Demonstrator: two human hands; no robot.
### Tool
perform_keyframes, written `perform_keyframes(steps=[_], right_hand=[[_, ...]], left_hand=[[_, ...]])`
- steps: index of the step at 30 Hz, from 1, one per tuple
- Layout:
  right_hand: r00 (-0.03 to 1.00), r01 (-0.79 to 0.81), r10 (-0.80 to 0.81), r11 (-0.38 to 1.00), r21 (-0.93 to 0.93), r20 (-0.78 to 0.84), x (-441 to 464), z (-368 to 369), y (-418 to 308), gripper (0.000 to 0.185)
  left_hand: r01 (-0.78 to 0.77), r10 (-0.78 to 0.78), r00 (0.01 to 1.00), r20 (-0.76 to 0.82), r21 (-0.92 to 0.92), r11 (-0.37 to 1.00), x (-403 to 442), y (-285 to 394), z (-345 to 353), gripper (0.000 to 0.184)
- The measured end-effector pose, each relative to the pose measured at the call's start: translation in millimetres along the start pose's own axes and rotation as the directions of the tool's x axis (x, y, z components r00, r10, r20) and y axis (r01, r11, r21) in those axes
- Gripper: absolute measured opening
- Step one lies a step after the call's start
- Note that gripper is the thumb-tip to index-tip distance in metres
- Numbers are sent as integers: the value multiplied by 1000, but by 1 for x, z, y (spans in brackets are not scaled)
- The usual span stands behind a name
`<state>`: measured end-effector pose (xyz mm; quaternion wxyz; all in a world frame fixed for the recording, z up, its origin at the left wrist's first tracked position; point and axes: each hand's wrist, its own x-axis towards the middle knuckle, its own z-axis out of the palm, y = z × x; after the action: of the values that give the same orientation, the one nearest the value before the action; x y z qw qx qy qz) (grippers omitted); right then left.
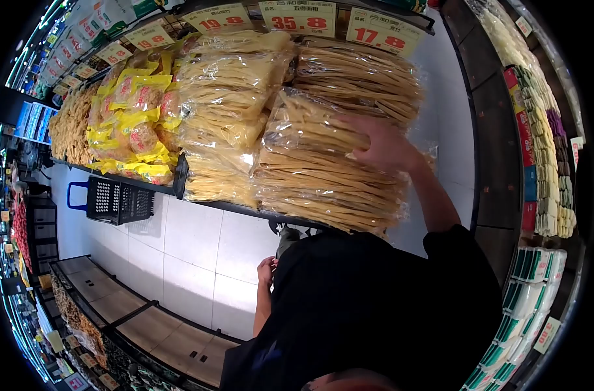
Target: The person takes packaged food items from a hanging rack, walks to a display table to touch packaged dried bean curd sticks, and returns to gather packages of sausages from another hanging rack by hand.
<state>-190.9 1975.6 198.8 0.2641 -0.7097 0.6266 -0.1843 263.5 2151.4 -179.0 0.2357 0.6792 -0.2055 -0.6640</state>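
Observation:
My right hand [388, 146] reaches over the display and is closed on the right end of a clear plastic bag of dried tofu sticks [303, 127]. This bag lies tilted on top of more bags of the same long, pale-brown sticks [336, 186]. Behind it is another stack of bagged sticks [359, 75], and paler bags [228, 98] lie to its left. Down at my side hangs my left hand [267, 270], close to my trouser leg, its fingers curled in. Whether anything is inside those fingers is hidden.
Yellow-trimmed bags [137, 111] fill the display's left part. Price signs [300, 18] line its back edge. A dark shopping basket [117, 201] with a blue handle stands on the tiled floor [189, 238]. Shelves of packaged goods [538, 130] run along the right.

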Motion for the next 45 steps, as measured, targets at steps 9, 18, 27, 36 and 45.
perform_keyframes(steps=[9,18,27,36,45], right_hand=[[999,-10,5,992,-128,-43,70,17,102,77],[996,-82,88,949,-304,7,89,67,115,68],[997,-26,-7,919,-393,-82,78,65,96,55],[908,129,-75,986,-103,413,10,78,-1,90],[972,117,-88,986,-122,220,-4,87,-3,80]], left_hand=[[1,-1,1000,8,-9,1000,3,2,1,27],[-11,11,1000,-21,-37,999,1,-11,0,28],[-13,12,1000,-14,-38,999,-4,-2,2,28],[26,-26,999,-19,20,999,-4,-5,2,27],[28,-28,999,-17,27,999,-3,-4,3,26]])
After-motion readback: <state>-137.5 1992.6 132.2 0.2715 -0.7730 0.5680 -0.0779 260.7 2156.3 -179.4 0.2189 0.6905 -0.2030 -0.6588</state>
